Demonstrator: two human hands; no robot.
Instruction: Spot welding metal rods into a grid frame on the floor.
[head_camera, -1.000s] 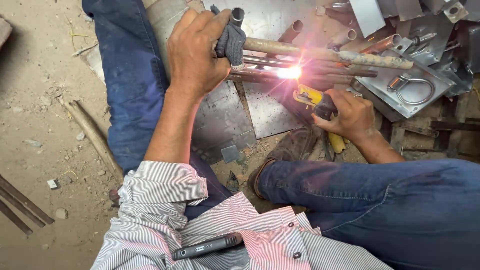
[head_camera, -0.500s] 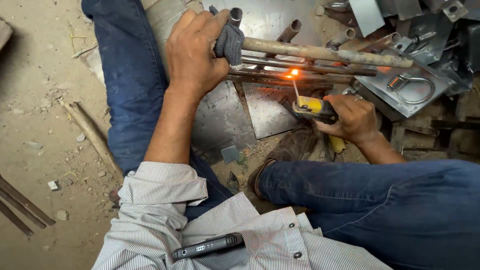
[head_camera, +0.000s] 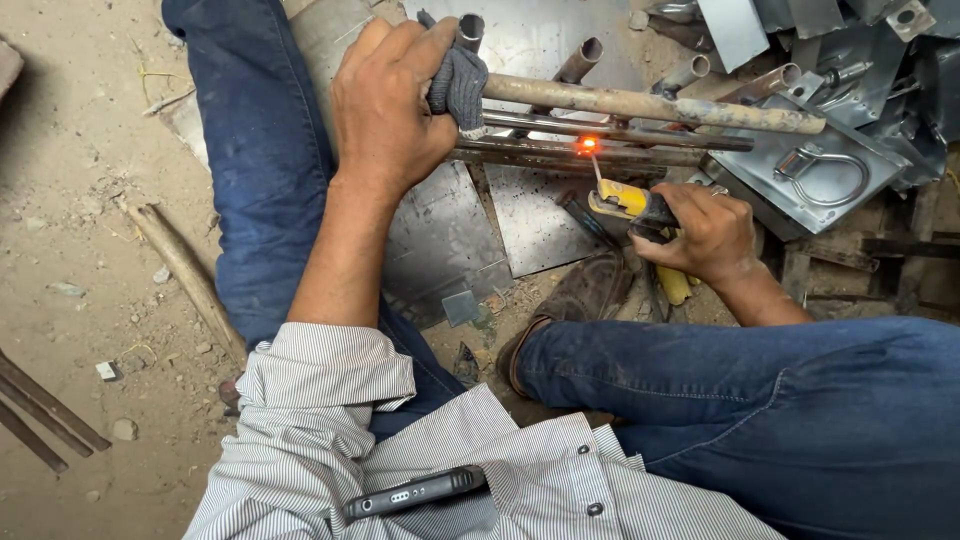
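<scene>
My left hand (head_camera: 392, 98) grips a dark grey cloth (head_camera: 458, 86) wrapped around the left end of a long rusty pipe (head_camera: 660, 106) that lies across thinner metal bars (head_camera: 620, 150). My right hand (head_camera: 700, 232) is shut on a yellow electrode holder (head_camera: 622, 200). Its thin welding rod (head_camera: 597, 168) points up to a glowing orange spot (head_camera: 587, 145) on the bars. The rod tip sits just below the glow.
Flat metal sheets (head_camera: 540, 220) lie under the bars. Short pipe stubs (head_camera: 585, 55) and folded sheet-metal scraps with a U-bolt (head_camera: 830, 170) crowd the upper right. My jeans-clad legs (head_camera: 760, 400) frame the work. Sandy ground with sticks (head_camera: 185, 270) lies left. A phone (head_camera: 415, 492) sits in my shirt pocket.
The bright white arc of a second ago has died to a small orange glow. My right hand has drawn the rod slightly back and down from the bars. My left hand stays put.
</scene>
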